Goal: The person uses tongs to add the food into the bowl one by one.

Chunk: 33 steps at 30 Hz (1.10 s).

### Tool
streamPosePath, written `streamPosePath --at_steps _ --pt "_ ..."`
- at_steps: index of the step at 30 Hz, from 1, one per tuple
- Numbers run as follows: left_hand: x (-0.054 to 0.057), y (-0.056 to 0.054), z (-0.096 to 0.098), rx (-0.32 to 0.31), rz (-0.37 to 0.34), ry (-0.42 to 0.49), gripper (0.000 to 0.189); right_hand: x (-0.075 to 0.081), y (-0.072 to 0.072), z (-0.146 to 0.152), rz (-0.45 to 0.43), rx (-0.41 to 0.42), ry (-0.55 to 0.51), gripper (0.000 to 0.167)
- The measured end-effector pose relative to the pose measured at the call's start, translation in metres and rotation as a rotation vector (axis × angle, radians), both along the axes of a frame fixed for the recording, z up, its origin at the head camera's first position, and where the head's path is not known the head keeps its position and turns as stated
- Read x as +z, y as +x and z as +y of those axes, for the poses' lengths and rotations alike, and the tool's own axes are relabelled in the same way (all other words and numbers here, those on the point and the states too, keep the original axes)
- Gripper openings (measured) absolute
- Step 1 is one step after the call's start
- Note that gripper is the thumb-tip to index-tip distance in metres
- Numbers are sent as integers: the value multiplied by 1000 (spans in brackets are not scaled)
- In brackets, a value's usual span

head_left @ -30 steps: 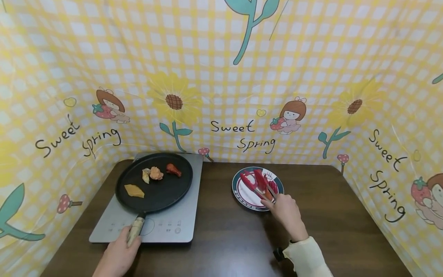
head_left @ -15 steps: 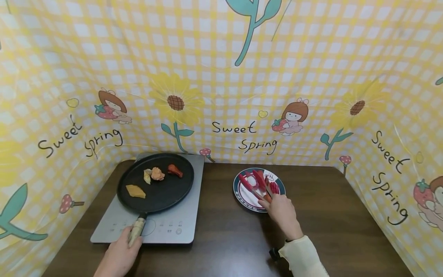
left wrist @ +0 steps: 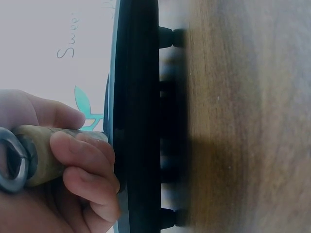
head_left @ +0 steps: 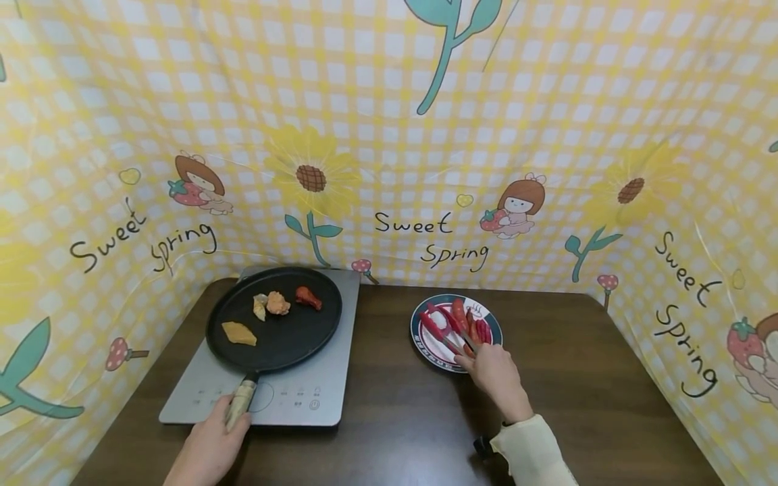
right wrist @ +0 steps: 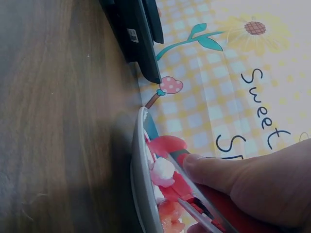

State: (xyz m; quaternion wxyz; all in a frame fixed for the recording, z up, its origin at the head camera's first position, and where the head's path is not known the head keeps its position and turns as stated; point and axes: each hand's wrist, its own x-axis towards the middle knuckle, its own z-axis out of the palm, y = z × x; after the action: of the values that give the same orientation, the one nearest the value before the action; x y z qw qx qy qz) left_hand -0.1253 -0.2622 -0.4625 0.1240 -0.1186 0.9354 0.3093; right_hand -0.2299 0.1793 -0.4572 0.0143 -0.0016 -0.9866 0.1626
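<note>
My left hand (head_left: 209,439) grips the pale, marbled handle (head_left: 242,398) of a flat black frying pan (head_left: 298,341); in the left wrist view the fingers (left wrist: 87,158) curl round it near its metal ring (left wrist: 13,162). Red-tipped tongs (head_left: 433,327) are held in my right hand (head_left: 498,378) over the patterned plate (head_left: 424,358). Between the tong tips is a white and pink food piece (right wrist: 164,169). Beside it on the plate lie an orange-red sausage-like piece (head_left: 458,310) and dark red strips (head_left: 483,331). The right thumb (right wrist: 209,170) presses on the tongs.
The pan sits on a silver induction cooker (head_left: 182,398). In it are a yellow slice (head_left: 239,333), a whitish folded piece (head_left: 260,307), a fried chunk (head_left: 278,304) and a drumstick (head_left: 308,297). Yellow checked cloth (head_left: 389,169) encloses the brown table (head_left: 389,405).
The tongs have shifted left over the plate, away from the sausage-like piece, and their tips now flank the white and pink piece. The left hand keeps its grip on the handle.
</note>
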Motion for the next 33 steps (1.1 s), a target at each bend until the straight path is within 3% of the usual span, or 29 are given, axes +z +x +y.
streamPosePath --at_steps 21,33 --pt "3 1 3 10 -15 41 65 4 2 17 -24 5 41 42" --pt "2 0 3 12 -17 7 65 1 2 26 -41 6 20 43"
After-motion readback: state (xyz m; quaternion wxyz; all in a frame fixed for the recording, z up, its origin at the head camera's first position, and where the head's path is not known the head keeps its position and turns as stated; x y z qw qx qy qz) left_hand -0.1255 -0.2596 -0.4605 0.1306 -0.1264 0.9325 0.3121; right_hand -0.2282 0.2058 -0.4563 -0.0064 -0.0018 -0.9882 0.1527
